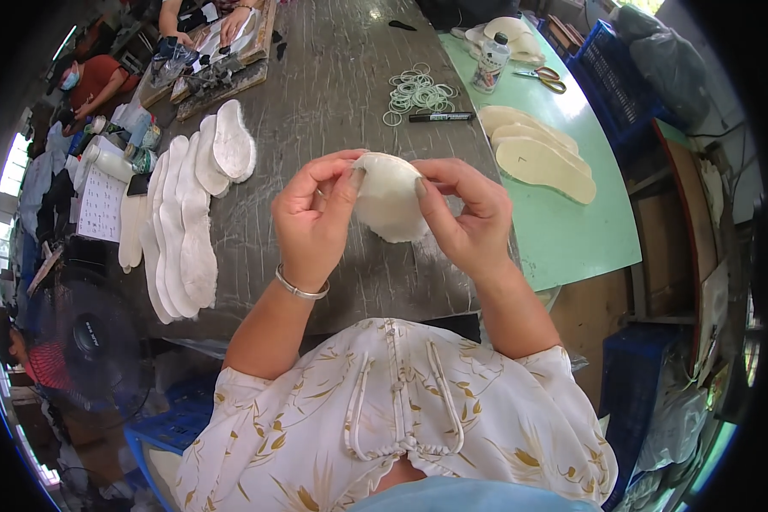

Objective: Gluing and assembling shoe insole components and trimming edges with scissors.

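Observation:
Both of my hands hold up a cream-white insole (390, 198) with a fluffy lower edge, above the dark table. On its left edge, my left hand (317, 205) pinches it between thumb and fingers. My right hand (462, 209) grips the opposite edge the same way, thumb on the near face. The insole is seen foreshortened, so its full length does not show. To the left lie overlapping rows of white fleece insoles (198, 247). Flat cream insoles (548, 171) are stacked on the green board to the right.
Beyond my hands are pale green rubber bands (418, 88) and a black marker (440, 117). A bottle (491, 63) and scissors (552, 81) stand and lie on the green board (572, 239). A co-worker's hands (233, 27) work at far left; a fan (90, 333) stands at left.

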The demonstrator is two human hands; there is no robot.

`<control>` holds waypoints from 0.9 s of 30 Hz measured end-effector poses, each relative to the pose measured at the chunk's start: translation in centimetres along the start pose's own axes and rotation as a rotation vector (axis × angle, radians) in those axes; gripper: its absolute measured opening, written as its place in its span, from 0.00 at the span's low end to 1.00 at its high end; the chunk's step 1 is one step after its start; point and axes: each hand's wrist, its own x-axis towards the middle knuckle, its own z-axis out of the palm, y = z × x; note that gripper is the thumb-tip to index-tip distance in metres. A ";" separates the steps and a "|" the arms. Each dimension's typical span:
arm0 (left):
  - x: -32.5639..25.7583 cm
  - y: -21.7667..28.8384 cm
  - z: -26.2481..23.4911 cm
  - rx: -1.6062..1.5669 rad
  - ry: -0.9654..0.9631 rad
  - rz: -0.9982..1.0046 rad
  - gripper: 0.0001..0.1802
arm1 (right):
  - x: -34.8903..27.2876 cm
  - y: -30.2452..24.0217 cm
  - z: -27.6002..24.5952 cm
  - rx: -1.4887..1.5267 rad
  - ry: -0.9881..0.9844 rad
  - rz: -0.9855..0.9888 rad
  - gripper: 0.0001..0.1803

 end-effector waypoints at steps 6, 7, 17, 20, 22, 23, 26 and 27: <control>-0.2 -0.1 0.1 0.025 0.016 0.006 0.06 | 0.2 -0.2 -0.3 0.021 -0.009 0.030 0.08; -0.1 -0.1 0.1 0.032 0.015 0.002 0.06 | 0.3 -0.2 -0.4 0.063 -0.020 0.077 0.08; 1.1 0.2 1.5 0.138 -0.045 0.155 0.09 | 4.0 -2.5 -3.4 -0.128 -0.285 0.171 0.07; 1.4 1.1 2.1 0.122 -0.124 0.172 0.14 | 2.9 -1.9 -3.5 0.154 -0.135 0.238 0.07; 1.2 0.1 1.8 0.168 -0.174 0.226 0.17 | 2.0 -0.6 -4.0 0.233 -0.088 0.265 0.08; 1.0 -0.1 1.8 0.201 -0.180 0.254 0.18 | 1.4 0.3 -4.1 0.269 -0.052 0.251 0.08; -0.5 -0.5 1.8 0.200 -0.153 0.137 0.19 | -0.2 2.9 -4.4 0.382 0.012 0.202 0.09; -0.9 -0.5 1.6 0.260 -0.174 0.146 0.20 | -0.9 3.6 -4.4 0.452 0.073 0.174 0.09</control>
